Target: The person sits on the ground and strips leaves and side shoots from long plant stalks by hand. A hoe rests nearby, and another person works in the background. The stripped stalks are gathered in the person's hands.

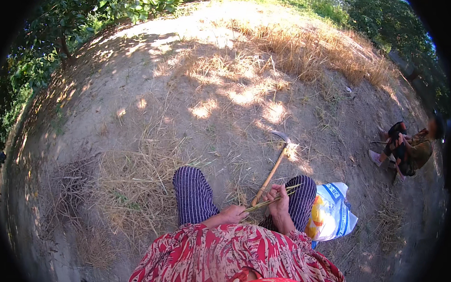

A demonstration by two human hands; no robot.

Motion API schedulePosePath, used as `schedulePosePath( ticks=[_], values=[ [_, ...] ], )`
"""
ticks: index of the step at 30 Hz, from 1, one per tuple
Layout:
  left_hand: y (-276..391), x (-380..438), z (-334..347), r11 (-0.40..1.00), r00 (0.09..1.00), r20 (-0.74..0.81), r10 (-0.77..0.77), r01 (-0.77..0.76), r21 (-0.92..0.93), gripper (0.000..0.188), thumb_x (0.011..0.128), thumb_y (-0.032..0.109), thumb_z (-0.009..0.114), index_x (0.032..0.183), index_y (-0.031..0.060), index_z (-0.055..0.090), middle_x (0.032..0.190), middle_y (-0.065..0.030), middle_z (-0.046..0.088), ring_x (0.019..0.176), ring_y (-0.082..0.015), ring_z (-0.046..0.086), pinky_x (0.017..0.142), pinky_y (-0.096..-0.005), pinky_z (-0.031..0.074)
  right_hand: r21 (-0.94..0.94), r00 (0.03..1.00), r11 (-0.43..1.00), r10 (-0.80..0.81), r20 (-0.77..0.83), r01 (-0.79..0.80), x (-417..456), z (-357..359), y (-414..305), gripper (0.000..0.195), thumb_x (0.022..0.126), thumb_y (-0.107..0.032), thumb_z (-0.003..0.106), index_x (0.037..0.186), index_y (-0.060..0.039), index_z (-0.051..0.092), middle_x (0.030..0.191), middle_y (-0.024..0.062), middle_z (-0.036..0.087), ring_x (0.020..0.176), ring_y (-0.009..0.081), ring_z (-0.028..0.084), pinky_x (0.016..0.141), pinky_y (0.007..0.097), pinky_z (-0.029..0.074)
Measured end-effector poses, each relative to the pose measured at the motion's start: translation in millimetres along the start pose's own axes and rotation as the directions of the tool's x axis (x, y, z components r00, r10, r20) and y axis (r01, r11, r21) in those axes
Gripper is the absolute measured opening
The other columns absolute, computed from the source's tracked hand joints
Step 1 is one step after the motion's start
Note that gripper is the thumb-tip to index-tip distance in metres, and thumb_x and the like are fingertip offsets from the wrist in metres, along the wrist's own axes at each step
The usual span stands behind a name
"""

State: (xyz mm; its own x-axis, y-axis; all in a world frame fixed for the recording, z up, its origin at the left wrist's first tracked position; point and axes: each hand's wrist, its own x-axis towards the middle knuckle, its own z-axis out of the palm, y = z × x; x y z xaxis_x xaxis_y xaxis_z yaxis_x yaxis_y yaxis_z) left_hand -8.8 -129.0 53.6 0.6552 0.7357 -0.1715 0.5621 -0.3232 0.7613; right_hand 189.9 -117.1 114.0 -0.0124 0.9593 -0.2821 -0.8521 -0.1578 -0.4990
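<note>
My left hand (232,214) is closed on the lower end of a thin bundle of green-yellow grass stalks (259,205), low in front of my lap. My right hand (279,202) has its fingers bent around the upper part of the same stalks, whose tips stick out to the right over my knee. Just beyond the hands lies a hoe-like tool with a long wooden handle (271,174) and a curved metal blade (280,136). Its handle end comes close to the stalks, between my knees in striped trousers (196,194).
Dry straw (136,190) is heaped at the left, beside a pile of thin dark twigs (73,186). A white and blue plastic bag (334,212) stands by my right knee. Farther right another person (409,147) sits on the ground. Tall dry grass (307,50) grows ahead.
</note>
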Motion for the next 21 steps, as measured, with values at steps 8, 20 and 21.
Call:
schedulePosePath(
  ticks=[8, 20, 21],
  values=[
    [-19.3, 4.8, 10.1, 0.995, 0.991, 0.114, 0.066, -0.057, -0.080, 0.031, 0.087, 0.033, 0.049, 0.081, 0.0032, 0.053, 0.067, -0.0163, 0.056, 0.059, -0.0313, 0.056, 0.056, -0.0402, 0.043, -0.170, 0.994, 0.981, 0.083, -0.077, -0.095, 8.4, -3.4, -4.1, 0.031, 0.093, -0.033, 0.036, 0.082, -0.0074, 0.050, 0.049, -0.0043, 0.026, 0.038, 0.0087, 0.025, 0.044, 0.0281, 0.031],
    [-24.9, 9.3, -2.6, 0.793, 0.996, -0.007, -0.086, 0.064, -0.605, 0.027, 0.090, 0.031, 0.046, 0.081, 0.0055, 0.050, 0.056, -0.0022, 0.045, 0.046, -0.0121, 0.045, 0.045, -0.0269, 0.039, -0.425, 0.805, 0.731, -0.593, -0.007, 0.534, 19.5, 14.9, -68.8, 0.034, 0.089, -0.019, 0.049, 0.116, 0.0009, 0.044, 0.110, 0.0150, 0.054, 0.103, 0.0249, 0.053, 0.094, 0.0354, 0.039],
    [-10.2, 5.2, -15.7, 0.560, 0.979, 0.093, -0.183, 0.182, -0.809, 0.026, 0.091, 0.031, 0.045, 0.082, 0.0070, 0.049, 0.057, 0.0014, 0.043, 0.045, -0.0081, 0.042, 0.043, -0.0235, 0.038, -0.491, 0.750, 0.659, -0.661, -0.016, 0.571, 24.4, 8.1, -67.5, 0.036, 0.089, -0.018, 0.049, 0.119, 0.0013, 0.042, 0.113, 0.0158, 0.052, 0.106, 0.0246, 0.051, 0.095, 0.0348, 0.039]
  ],
)
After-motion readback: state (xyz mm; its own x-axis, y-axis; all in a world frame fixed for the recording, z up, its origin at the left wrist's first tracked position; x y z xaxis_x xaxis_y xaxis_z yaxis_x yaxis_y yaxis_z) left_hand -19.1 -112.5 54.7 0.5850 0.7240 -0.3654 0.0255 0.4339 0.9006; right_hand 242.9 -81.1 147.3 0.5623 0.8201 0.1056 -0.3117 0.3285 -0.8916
